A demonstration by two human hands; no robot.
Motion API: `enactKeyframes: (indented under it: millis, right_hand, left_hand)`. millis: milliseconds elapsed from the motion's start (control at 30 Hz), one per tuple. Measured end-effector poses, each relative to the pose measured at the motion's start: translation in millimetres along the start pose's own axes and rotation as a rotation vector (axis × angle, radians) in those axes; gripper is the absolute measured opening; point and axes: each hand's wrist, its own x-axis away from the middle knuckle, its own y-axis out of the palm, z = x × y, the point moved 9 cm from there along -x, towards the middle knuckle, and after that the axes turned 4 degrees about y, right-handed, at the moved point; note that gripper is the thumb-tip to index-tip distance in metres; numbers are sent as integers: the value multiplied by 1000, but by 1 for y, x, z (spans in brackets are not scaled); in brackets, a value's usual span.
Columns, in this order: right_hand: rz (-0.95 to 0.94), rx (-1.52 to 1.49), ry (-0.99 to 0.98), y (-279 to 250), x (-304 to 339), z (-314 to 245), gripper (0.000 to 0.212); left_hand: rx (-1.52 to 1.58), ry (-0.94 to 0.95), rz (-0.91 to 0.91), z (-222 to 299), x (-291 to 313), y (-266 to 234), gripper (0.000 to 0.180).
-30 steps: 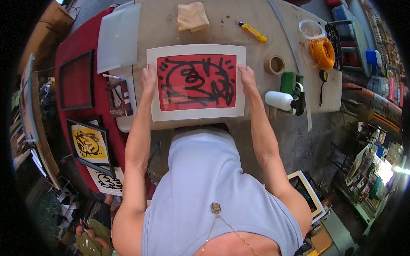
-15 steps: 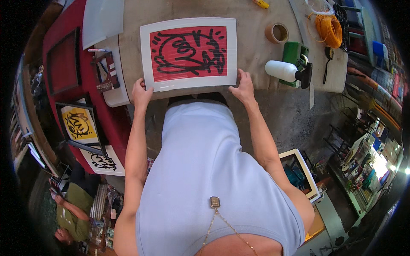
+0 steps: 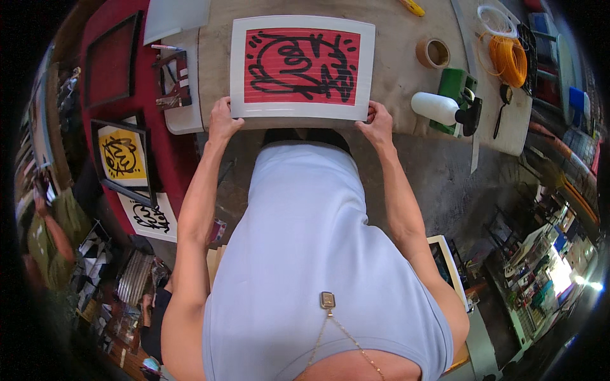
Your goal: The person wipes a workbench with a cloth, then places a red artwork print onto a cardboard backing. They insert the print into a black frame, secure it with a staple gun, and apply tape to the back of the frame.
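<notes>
A red art print (image 3: 302, 66) with black brush lettering and a wide white border lies at the near edge of the worktable (image 3: 394, 82). Light streaks run across its red face, as if from a glossy sheet. At its near left corner, my left hand (image 3: 223, 119) pinches the border, thumb towards me. My right hand (image 3: 376, 122) has its fingers closed on the near right corner. The fingertips are partly hidden at both edges.
Right of the print are a tape roll (image 3: 433, 53), a white spray bottle (image 3: 435, 108), a green tool (image 3: 454, 89) and an orange cord coil (image 3: 508, 60). On the left, a red-covered surface (image 3: 117, 57) bears a dark frame (image 3: 114, 60) and a framed yellow print (image 3: 122, 155). Another person (image 3: 54, 235) is at far left.
The whole scene has shifted rightwards in view, the print and both hands with it. My right fingers have curled in closer on the print's corner. The other person appears further left.
</notes>
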Motion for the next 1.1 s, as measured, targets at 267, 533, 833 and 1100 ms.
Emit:
enactKeyframes:
  millis: [267, 533, 833, 1100]
  right_hand:
    - [-22, 22, -72, 2, -1, 0, 56]
    - [-76, -24, -65, 1, 1, 0, 55]
    - [-88, -4, -107, 6, -8, 10, 50]
    - [-156, 4, -203, 15, 0, 3, 40]
  left_hand:
    - [55, -1, -7, -2, 5, -2, 56]
    - [59, 91, 57, 1, 6, -6, 57]
    - [121, 80, 55, -5, 0, -6, 50]
    - [-44, 157, 47, -23, 9, 16, 59]
